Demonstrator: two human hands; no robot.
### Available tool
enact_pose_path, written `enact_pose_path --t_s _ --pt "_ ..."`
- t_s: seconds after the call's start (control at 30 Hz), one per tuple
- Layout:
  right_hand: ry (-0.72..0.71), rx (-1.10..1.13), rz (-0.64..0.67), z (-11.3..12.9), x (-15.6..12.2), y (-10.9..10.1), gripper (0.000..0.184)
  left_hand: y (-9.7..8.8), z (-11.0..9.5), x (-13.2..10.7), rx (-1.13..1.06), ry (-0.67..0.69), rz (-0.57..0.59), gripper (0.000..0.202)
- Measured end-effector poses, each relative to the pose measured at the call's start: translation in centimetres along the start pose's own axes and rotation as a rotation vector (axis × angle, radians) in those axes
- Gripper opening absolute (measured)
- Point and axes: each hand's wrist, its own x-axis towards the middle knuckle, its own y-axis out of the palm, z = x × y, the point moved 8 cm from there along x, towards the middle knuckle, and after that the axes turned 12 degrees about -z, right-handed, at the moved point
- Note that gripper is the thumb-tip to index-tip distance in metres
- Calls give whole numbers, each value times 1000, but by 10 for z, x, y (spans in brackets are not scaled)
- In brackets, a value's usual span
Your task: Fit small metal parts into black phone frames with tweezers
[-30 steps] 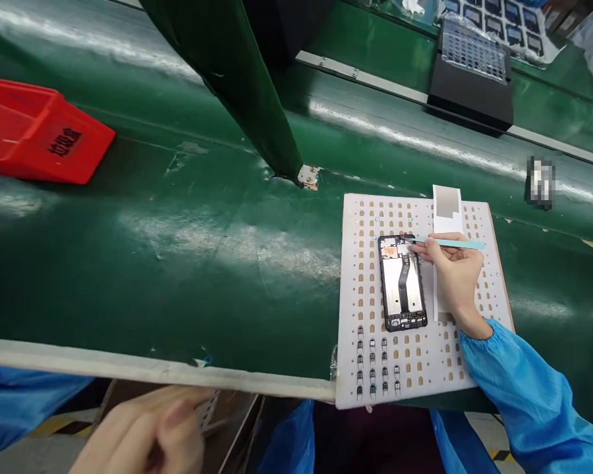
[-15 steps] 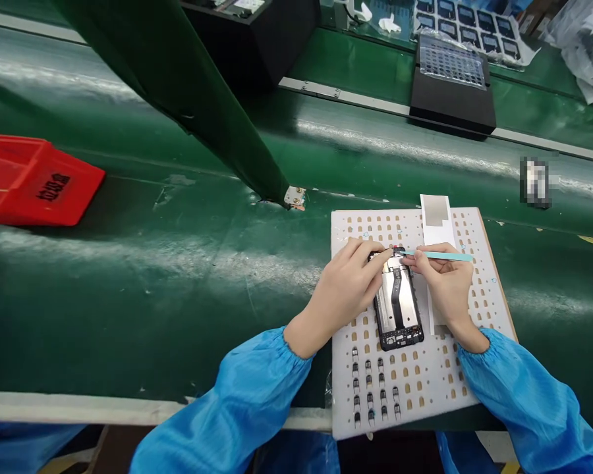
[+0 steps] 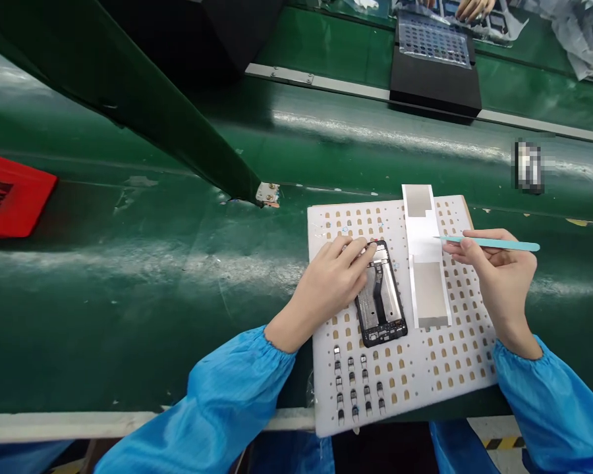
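An opened phone [image 3: 381,296], its metal back plate and black flex cable showing, lies on a white foam tray [image 3: 415,378] full of small slots. My left hand [image 3: 333,280] grips the phone's upper left side, fingers curled over its top end and the fingertips partly hidden. Turquoise tweezers [image 3: 504,244] are held in my right hand [image 3: 507,270], their tip pointing left over a white backing strip [image 3: 422,237] with grey patches. Whether the tip touches the strip I cannot tell. Several small dark parts with metal legs [image 3: 353,395] sit in slots at the tray's lower left.
A slanting green post [image 3: 178,125] meets the bench at a metal bracket. To the left is a red bin [image 3: 14,197]. Beyond the belt stand a black box [image 3: 435,85] and another person's hands [image 3: 474,8]. A small blurred object [image 3: 528,166] lies at right.
My right hand and the tweezers have moved right, off the phone's top end to over the strip. My left hand stays on the phone. Another person's hands now show at the top.
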Motion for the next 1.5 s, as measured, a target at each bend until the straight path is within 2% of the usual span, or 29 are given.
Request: enact_pose_path --t_s 0.07,0.17,0.27,0.33,0.47,0.67,0.93,1.07,1.17,1.27,1.33,1.4,1.5 --pt "66 4 80 -14 1 -7 29 -3 -4 5 27 -17 -12 31" --pt "135 25 159 -31 -3 -4 29 -6 -20 14 -22 -26 -25 30" --pt "158 47 178 -39 -9 4 28 5 -43 17 -185 26 67 35" --pt "184 51 201 -43 -11 10 29 15 -50 14 -240 28 145 38" --pt "231 67 237 -49 -14 18 36 25 -47 10 -263 -23 214 40" --pt "236 76 215 -47 -14 20 43 25 -46 11 -273 -36 236 40" --pt "234 73 234 -51 -16 21 46 25 -47 11 -275 -38 204 44" --pt "215 85 225 -37 -12 18 37 23 -48 11 -275 -28 184 40" --pt "168 59 209 -15 -4 19 31 10 -39 10 -337 -54 85 38" --pt "130 73 224 1 0 34 30 -11 -7 6 -330 -235 -144 31" --pt "145 123 261 1 -2 53 30 -17 15 -1 -255 -357 -242 25" --pt "179 167 292 -7 -7 71 31 -15 26 -7 -197 -392 -247 21" --pt "221 172 324 -23 -14 89 34 -7 28 -9 -176 -359 -207 18"
